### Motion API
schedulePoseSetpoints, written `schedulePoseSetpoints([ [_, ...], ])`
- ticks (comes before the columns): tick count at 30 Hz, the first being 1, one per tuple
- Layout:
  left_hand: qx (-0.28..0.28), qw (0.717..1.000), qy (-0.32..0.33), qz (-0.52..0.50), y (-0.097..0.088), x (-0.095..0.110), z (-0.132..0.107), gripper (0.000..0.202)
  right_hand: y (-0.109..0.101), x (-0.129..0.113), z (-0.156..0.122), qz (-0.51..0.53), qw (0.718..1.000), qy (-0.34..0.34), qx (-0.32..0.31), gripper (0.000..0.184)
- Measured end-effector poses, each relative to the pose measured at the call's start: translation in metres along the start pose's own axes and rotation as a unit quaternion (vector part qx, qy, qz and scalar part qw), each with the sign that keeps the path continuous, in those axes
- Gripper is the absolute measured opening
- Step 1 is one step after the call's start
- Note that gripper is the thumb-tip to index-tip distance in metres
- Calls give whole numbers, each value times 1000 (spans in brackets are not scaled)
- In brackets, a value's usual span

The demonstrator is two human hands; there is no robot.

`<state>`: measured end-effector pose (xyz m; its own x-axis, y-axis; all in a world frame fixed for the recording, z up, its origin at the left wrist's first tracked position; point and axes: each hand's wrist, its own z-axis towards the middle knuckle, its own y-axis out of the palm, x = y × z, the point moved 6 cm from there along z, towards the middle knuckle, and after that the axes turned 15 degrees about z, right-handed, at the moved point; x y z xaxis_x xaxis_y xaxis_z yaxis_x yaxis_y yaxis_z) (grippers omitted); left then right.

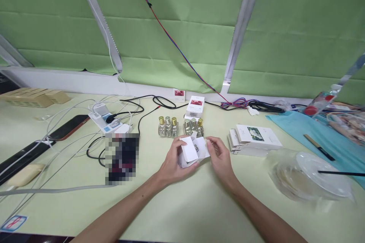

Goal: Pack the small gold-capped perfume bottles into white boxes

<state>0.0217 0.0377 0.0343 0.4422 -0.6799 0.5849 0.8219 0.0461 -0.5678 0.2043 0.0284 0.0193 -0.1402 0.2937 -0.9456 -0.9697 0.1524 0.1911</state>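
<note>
My left hand (174,164) is wrapped round a small white carton (189,151), tilted with its flaps open at the top. Something small and shiny shows inside the carton. My right hand (221,158) is closed at the carton's right side, fingertips by a flap. Between its fingers shows a bit of what looks like a small glass bottle, mostly hidden. Just beyond my hands stand two clusters of small clear glass bottles with gold and silvery-green caps, a left cluster (168,128) and a right cluster (193,126). The carton partly covers the right cluster.
Behind the bottles stands a white box with a red picture (195,106). Flat white cartons (256,138) are stacked at right, near a plastic bag with a round lid (322,174). A knife (319,147) rests on blue cloth. Cables and a power strip (107,119) lie left.
</note>
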Motion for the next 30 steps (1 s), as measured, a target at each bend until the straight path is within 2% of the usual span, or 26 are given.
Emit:
schedulePoseSetpoints([
  [8,-1,1000,-6,-25,3,-5,-1,64,5,7,-1,120,988,100,-19,46],
  [15,13,998,7,-69,6,-7,0,67,8,-6,-3,153,985,60,-48,44],
  [21,2,999,-23,-38,10,-15,-2,81,8,-17,-5,123,991,12,-42,39],
  [25,-4,999,-16,-38,8,-12,0,76,9,-18,-6,106,993,9,-53,35],
  [30,32,999,-12,-13,-5,-8,4,65,17,-17,-9,101,990,15,-97,30],
])
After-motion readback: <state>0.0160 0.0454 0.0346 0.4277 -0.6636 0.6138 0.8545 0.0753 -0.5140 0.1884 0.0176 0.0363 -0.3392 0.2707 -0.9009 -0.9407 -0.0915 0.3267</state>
